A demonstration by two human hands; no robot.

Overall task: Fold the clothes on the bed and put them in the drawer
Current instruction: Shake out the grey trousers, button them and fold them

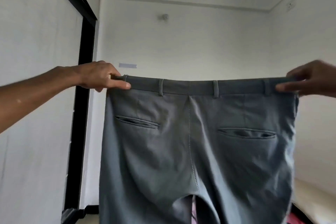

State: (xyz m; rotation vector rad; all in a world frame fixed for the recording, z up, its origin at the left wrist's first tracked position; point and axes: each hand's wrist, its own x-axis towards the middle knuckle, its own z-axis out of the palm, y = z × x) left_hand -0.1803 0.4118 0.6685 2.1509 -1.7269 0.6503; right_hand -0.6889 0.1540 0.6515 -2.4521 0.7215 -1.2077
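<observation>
A pair of grey trousers (196, 142) hangs upright in front of me, stretched flat by the waistband, back side towards me with both slit pockets and the belt loops showing. My left hand (101, 76) pinches the left end of the waistband. My right hand (309, 80) pinches the right end at the same height. The legs drop out of the frame at the bottom. The bed itself and the drawer are hidden behind the trousers or outside the frame.
A tall white panel with a black frame (81, 96) stands on the left. White walls meet in a corner behind the trousers. Pink fabric (294, 219) and a pale surface (316, 200) show at the bottom right.
</observation>
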